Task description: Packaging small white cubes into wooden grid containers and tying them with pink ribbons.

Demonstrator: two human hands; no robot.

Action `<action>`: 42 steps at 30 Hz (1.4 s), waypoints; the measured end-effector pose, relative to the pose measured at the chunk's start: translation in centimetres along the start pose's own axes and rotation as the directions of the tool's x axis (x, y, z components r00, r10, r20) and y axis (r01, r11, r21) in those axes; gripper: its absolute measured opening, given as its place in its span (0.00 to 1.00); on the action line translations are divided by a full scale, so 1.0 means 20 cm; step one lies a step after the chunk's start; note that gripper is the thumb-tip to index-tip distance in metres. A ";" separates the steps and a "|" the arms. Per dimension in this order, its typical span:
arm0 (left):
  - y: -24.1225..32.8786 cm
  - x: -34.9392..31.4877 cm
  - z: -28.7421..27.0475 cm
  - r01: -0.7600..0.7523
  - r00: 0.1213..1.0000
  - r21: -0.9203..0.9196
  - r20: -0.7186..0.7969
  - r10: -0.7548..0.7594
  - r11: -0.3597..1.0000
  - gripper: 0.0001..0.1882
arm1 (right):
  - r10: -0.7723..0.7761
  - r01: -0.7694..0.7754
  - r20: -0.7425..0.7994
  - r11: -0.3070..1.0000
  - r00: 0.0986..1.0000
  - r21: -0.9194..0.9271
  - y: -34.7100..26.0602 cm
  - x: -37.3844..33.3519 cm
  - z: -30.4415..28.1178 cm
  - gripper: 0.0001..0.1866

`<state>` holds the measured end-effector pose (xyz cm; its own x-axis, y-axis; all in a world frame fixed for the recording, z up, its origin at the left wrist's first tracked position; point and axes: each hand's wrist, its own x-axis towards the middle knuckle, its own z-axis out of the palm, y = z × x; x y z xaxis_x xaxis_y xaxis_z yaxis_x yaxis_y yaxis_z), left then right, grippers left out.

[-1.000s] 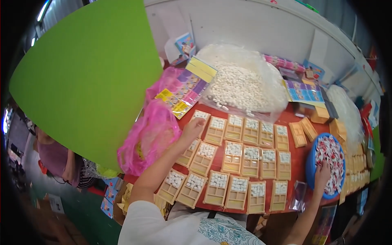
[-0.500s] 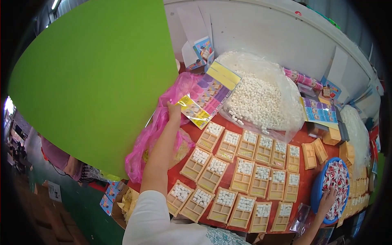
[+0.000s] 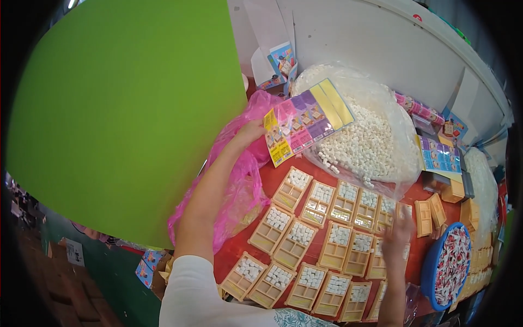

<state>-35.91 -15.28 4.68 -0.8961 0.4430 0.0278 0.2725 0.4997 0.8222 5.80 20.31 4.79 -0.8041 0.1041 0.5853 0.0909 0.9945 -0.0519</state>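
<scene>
My left hand (image 3: pixel 251 133) is closed on the left edge of a colourful printed sheet (image 3: pixel 297 128) with yellow, pink and purple panels. The sheet is held up in front of a clear plastic bag (image 3: pixel 404 158) full of small white pieces. Blurred by motion, my right hand (image 3: pixel 399 237) hovers over the right end of several rows of small light wooden compartment trays (image 3: pixel 287 252). Its fingers are too smeared to show whether they hold anything. White cubes (image 3: pixel 301 233) fill the top compartment of the trays; the lower compartments look mostly bare.
A blue basin (image 3: pixel 430 280) of red-and-white wrapped pieces (image 3: pixel 452 261) stands at the right. Wooden boxes (image 3: pixel 423 218) and another printed sheet (image 3: pixel 440 155) lie behind it. A pink plastic bag (image 3: pixel 220 191) is at the left, beside a large green panel (image 3: pixel 125 120).
My right hand has left the blue basin and moved left and away from me, over the trays. The sheet in my left hand has turned and shifted right. The view has shifted slightly.
</scene>
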 end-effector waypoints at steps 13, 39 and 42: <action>0.41 0.06 0.09 0.091 0.976 -0.133 0.209 -0.062 0.987 0.20 | -0.720 0.721 0.068 0.693 0.690 0.017 -1.12 1.01 0.94 0.27; 0.16 0.06 0.05 -0.370 0.929 -0.120 -0.029 0.370 0.921 0.22 | 0.134 -0.467 0.455 0.406 0.881 0.785 -1.05 1.49 1.33 0.12; 0.10 0.03 -0.01 -0.275 0.961 -0.138 -0.076 0.266 0.952 0.19 | 0.059 -0.518 0.521 -0.057 0.852 0.854 -0.97 1.60 1.18 0.08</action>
<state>-35.96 -14.18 6.36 -0.8150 0.5023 0.2889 0.4571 0.2508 0.8533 -35.57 4.54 5.46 -0.9854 0.1535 0.0742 -0.0903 -0.1004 -0.9908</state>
